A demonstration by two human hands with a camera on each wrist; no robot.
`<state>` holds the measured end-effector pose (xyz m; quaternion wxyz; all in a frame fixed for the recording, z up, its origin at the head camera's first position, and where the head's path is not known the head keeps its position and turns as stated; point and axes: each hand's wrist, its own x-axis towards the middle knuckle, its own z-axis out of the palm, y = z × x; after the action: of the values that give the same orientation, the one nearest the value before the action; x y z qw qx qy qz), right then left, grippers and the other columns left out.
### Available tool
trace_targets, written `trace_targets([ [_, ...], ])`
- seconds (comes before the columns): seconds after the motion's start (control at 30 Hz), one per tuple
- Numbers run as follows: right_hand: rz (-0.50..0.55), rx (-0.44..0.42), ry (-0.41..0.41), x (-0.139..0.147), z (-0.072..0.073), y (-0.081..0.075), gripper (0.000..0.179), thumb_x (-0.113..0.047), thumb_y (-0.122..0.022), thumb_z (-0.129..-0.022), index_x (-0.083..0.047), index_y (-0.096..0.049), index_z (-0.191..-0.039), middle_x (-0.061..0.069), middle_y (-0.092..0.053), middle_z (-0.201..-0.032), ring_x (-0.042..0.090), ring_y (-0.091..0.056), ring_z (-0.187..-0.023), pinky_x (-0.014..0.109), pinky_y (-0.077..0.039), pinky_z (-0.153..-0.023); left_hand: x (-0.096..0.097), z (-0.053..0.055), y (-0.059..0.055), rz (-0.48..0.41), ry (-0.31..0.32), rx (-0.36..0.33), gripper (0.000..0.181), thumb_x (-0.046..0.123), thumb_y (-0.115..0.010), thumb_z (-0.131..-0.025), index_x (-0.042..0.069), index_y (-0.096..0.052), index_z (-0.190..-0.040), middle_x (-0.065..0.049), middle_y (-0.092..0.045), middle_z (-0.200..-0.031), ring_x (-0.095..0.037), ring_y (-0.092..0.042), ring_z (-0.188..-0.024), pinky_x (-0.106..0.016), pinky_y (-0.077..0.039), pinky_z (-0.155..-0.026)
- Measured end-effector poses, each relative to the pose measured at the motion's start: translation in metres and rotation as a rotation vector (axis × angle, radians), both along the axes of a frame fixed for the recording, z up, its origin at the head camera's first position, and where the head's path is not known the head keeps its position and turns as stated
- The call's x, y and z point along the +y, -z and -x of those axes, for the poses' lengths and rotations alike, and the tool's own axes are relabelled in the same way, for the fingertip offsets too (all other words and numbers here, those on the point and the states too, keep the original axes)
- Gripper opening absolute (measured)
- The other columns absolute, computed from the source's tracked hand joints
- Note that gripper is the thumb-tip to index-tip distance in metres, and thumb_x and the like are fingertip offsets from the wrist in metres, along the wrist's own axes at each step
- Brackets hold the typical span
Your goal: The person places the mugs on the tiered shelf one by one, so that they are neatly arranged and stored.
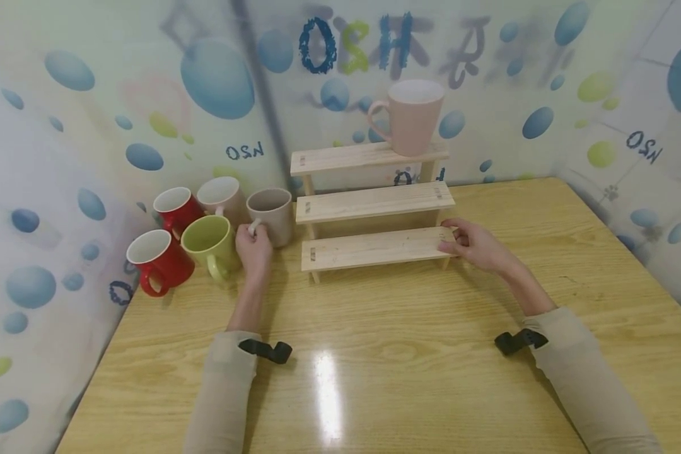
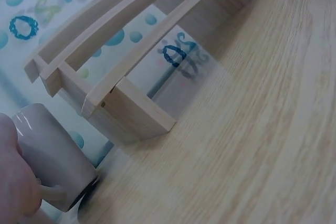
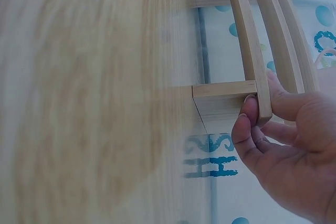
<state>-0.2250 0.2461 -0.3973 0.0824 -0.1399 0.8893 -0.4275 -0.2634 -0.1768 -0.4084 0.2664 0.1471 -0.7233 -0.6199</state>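
My left hand (image 1: 255, 252) grips the handle of a grey mug (image 1: 277, 217), left of a three-step wooden rack (image 1: 374, 249). In the left wrist view the mug (image 2: 50, 150) appears tilted, its base close over the table. My right hand (image 1: 479, 244) pinches the right end of the rack's lowest board; the right wrist view shows thumb above and curled fingers (image 3: 249, 137) below that board (image 3: 252, 40). A pink mug (image 1: 414, 120) stands upright on the top board, towards its right end, handle pointing left.
Left of my left hand stand a green mug (image 1: 209, 243), two red mugs, one in front (image 1: 167, 261) and one behind (image 1: 184, 211), and a pale pink mug (image 1: 227, 198). The wooden table (image 1: 403, 353) meets a patterned backdrop (image 1: 340, 113) behind the rack.
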Motion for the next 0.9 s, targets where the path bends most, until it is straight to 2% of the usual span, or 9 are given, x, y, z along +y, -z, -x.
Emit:
trace_targets([
  [0.23, 0.013, -0.002, -0.009, 0.001, 0.000, -0.002, 0.055, -0.017, -0.062, -0.101, 0.010, -0.038, -0.144, 0.017, -0.058, -0.097, 0.022, -0.054, -0.078, 0.031, -0.049, -0.064, 0.004, -0.001, -0.003, -0.038, 0.002, 0.049, 0.018, 0.002, -0.047, -0.094, 0.011, -0.041, -0.079, -0.001, -0.037, -0.077, -0.013, -0.039, -0.074, -0.025, -0.032, -0.067],
  [0.37, 0.021, -0.005, -0.014, 0.000, -0.001, -0.002, 0.055, -0.017, -0.062, -0.101, 0.010, -0.038, -0.143, 0.016, -0.058, -0.094, 0.022, -0.054, -0.076, 0.032, -0.048, -0.063, 0.007, -0.003, -0.010, -0.041, -0.041, 0.108, 0.020, 0.002, -0.049, -0.092, 0.013, -0.041, -0.077, 0.001, -0.036, -0.074, -0.012, -0.037, -0.071, -0.025, -0.031, -0.065],
  [0.53, 0.021, -0.010, -0.011, 0.000, -0.001, -0.003, 0.056, -0.017, -0.062, -0.101, 0.009, -0.038, -0.144, 0.014, -0.057, -0.094, 0.021, -0.054, -0.076, 0.033, -0.049, -0.065, 0.009, -0.007, -0.024, -0.060, -0.105, 0.162, 0.023, 0.001, -0.050, -0.090, 0.014, -0.040, -0.074, 0.003, -0.035, -0.070, -0.009, -0.036, -0.067, -0.024, -0.030, -0.062],
  [0.73, 0.023, -0.021, -0.009, 0.000, -0.001, -0.002, 0.057, -0.017, -0.061, -0.102, 0.009, -0.036, -0.146, 0.014, -0.056, -0.093, 0.023, -0.053, -0.076, 0.033, -0.047, -0.063, 0.006, -0.010, -0.044, -0.130, -0.116, 0.275, 0.025, -0.003, -0.048, -0.090, 0.014, -0.038, -0.073, 0.005, -0.035, -0.069, -0.006, -0.038, -0.067, -0.021, -0.030, -0.061],
  [0.9, 0.017, -0.026, -0.005, 0.001, 0.002, 0.001, 0.057, -0.016, -0.061, -0.102, 0.009, -0.036, -0.146, 0.014, -0.057, -0.094, 0.025, -0.053, -0.076, 0.034, -0.047, -0.063, 0.005, -0.019, -0.062, -0.183, -0.157, 0.350, 0.029, -0.006, -0.049, -0.088, 0.015, -0.040, -0.071, 0.005, -0.037, -0.069, -0.007, -0.040, -0.066, -0.020, -0.028, -0.059],
])
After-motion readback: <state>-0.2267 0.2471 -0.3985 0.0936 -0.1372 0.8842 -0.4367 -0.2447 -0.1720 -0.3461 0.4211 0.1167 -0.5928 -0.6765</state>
